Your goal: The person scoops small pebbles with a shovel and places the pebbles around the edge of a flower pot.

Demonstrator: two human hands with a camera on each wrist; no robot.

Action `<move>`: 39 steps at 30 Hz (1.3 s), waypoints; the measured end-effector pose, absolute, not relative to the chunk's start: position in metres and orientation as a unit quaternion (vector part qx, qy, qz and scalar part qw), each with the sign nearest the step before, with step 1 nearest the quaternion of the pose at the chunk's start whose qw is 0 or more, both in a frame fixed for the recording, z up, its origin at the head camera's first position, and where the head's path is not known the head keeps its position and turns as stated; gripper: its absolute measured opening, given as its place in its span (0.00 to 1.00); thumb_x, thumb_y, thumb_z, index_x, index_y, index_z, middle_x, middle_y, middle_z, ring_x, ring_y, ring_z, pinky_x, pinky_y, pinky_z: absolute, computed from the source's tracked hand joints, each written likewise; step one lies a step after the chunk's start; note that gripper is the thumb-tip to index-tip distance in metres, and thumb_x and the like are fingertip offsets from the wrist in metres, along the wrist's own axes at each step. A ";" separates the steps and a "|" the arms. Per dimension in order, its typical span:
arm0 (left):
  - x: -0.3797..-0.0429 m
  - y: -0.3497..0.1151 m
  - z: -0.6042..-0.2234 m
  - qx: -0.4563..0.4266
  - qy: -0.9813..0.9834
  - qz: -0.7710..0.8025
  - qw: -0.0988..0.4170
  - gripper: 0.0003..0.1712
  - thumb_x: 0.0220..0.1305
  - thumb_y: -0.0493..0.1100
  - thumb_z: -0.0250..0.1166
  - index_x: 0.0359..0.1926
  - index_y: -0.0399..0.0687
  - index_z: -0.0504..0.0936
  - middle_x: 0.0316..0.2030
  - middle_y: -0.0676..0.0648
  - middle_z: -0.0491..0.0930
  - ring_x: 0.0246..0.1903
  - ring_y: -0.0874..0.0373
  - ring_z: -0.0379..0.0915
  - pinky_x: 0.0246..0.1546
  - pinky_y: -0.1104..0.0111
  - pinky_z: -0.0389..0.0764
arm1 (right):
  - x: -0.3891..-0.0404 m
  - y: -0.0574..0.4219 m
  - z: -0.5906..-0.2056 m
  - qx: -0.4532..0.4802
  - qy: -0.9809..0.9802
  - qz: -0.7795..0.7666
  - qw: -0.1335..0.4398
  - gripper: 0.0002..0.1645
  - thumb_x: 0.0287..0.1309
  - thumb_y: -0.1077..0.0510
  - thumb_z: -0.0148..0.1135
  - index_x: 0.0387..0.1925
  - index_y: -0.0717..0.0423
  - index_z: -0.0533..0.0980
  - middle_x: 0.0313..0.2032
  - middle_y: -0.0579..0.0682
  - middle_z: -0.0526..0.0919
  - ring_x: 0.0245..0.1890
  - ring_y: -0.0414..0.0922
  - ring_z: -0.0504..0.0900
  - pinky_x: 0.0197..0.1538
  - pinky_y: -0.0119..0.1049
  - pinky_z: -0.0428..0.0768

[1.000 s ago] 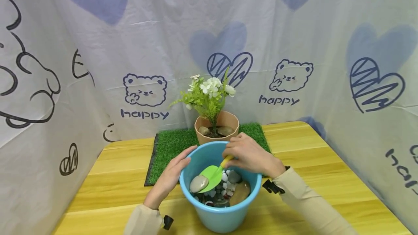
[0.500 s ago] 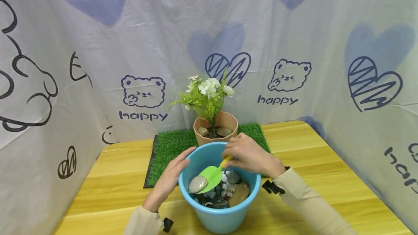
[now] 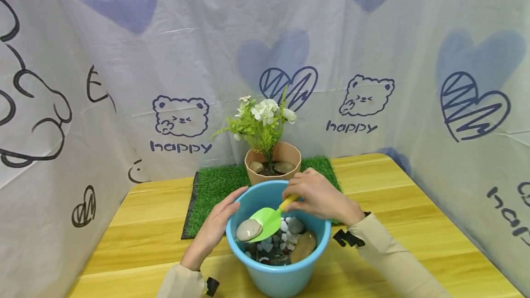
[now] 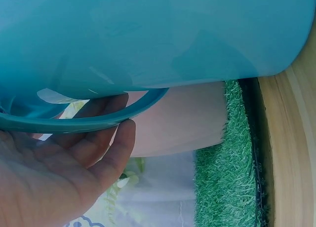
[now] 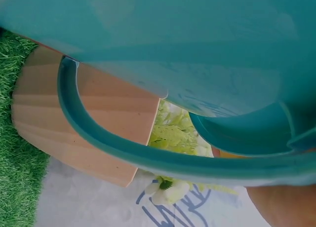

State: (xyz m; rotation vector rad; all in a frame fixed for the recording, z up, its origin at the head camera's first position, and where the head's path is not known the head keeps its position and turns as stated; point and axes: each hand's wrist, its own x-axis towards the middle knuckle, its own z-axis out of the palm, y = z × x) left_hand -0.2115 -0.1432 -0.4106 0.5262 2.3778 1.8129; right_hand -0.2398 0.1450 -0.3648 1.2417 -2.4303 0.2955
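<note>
My right hand (image 3: 312,194) grips the yellow handle of a small trowel (image 3: 267,220) over the inside of a blue bucket (image 3: 281,282). A smooth pale stone (image 3: 249,230) lies on the tip of its light green blade, close to the bucket's left wall. At the bucket's left side my left hand (image 3: 213,226) holds the rim; in the left wrist view, its fingers (image 4: 118,155) curl against the blue handle band (image 4: 89,124). Lower in the bucket are small white pebbles, a dark grey stone (image 3: 296,225) and a large brown stone (image 3: 304,246), wet-looking.
Behind the bucket, a peach flowerpot (image 3: 273,179) with white flowers (image 3: 267,111) and two stones stands on a green turf mat (image 3: 217,187). The wooden table (image 3: 385,197) extends to both sides. Printed curtains (image 3: 232,22) enclose the back and sides.
The trowel blade has risen slightly and shifted left, with the pale stone on it. My left hand stays at the bucket's rim.
</note>
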 end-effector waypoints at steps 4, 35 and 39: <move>-0.212 -0.143 -0.410 0.173 0.783 0.596 0.052 0.24 0.78 0.53 0.45 0.71 0.65 0.66 0.68 0.49 0.69 0.64 0.47 0.70 0.63 0.52 0.71 | -0.240 0.146 -0.363 0.434 -0.874 0.116 0.184 0.16 0.53 0.39 0.68 0.39 0.41 0.86 0.35 0.33 0.83 0.35 0.33 0.75 0.45 0.34 0.68; -0.214 -0.146 -0.410 0.208 0.769 0.600 0.068 0.27 0.79 0.53 0.41 0.74 0.56 0.61 0.68 0.41 0.67 0.60 0.38 0.72 0.56 0.49 0.78 | -0.259 0.181 -0.340 0.360 -0.917 0.110 0.133 0.11 0.60 0.40 0.63 0.40 0.37 0.84 0.32 0.33 0.78 0.33 0.35 0.68 0.40 0.37 0.59; -0.213 -0.147 -0.411 0.211 0.769 0.600 0.067 0.28 0.79 0.54 0.41 0.74 0.54 0.60 0.69 0.41 0.67 0.61 0.38 0.72 0.56 0.48 0.78 | -0.267 0.184 -0.340 0.332 -0.926 0.121 0.135 0.11 0.62 0.42 0.63 0.41 0.38 0.84 0.34 0.36 0.81 0.35 0.37 0.71 0.42 0.40 0.62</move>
